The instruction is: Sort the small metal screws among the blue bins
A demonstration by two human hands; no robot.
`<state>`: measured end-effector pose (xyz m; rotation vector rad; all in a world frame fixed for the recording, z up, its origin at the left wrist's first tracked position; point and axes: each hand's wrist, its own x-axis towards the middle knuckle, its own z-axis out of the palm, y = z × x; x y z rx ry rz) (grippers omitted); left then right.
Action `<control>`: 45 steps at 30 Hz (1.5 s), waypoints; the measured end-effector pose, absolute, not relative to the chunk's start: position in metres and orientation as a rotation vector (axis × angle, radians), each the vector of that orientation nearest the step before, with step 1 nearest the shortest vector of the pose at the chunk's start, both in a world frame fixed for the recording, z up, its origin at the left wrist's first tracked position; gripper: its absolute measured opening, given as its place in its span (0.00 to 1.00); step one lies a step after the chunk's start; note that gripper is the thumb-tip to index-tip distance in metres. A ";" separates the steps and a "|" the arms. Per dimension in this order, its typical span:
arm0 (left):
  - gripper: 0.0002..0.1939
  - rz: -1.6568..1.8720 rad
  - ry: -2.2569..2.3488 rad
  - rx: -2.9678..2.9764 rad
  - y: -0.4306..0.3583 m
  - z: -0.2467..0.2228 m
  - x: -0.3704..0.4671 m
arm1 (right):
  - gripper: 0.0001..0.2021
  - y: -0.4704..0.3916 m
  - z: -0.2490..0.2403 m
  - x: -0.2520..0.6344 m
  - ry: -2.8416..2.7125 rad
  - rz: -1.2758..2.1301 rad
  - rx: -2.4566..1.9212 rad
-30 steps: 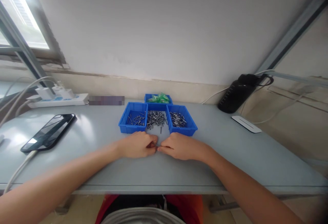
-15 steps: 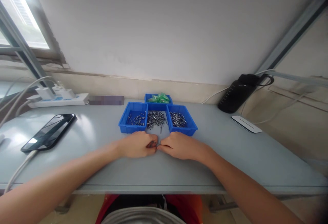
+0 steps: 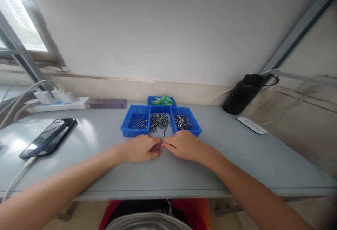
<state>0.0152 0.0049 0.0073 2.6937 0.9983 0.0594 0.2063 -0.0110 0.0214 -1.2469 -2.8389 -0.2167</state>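
Note:
My left hand (image 3: pixel 142 148) and my right hand (image 3: pixel 184 145) meet at the fingertips just in front of the blue bins. Both are closed in a pinch, and whatever lies between the fingers is too small to make out. Small metal pins (image 3: pixel 159 122) are heaped on the table between a left blue bin (image 3: pixel 134 132) with some pins and a right blue bin (image 3: pixel 194 124) holding many. One pin (image 3: pixel 164 132) lies apart, nearer my hands. Behind the heap, a third blue bin (image 3: pixel 161 109) contains a green plastic bag (image 3: pixel 163 100).
On the grey table (image 3: pixel 126 184), a phone (image 3: pixel 48 138) with a cable lies at the left, before a white power strip (image 3: pixel 59 105). A black bottle (image 3: pixel 242 94) and a flat white device (image 3: pixel 252 125) are at the right. A wall rises behind.
My right hand has shifted slightly upward, towards the right bin. The thin metal piece seen between my fingers earlier no longer shows clearly. The whole view has moved slightly.

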 end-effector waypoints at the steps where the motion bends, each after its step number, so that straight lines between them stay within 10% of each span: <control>1: 0.08 0.058 0.997 2.697 0.005 0.007 0.015 | 0.18 -0.011 0.021 0.206 -2.837 -0.224 -1.247; 18: 0.15 0.169 1.093 2.845 0.003 0.009 0.013 | 0.15 -0.005 0.034 0.226 -2.764 0.505 -1.190; 45: 0.16 0.107 1.187 2.933 -0.001 0.010 0.016 | 0.13 -0.006 0.035 0.224 -2.587 0.191 -1.248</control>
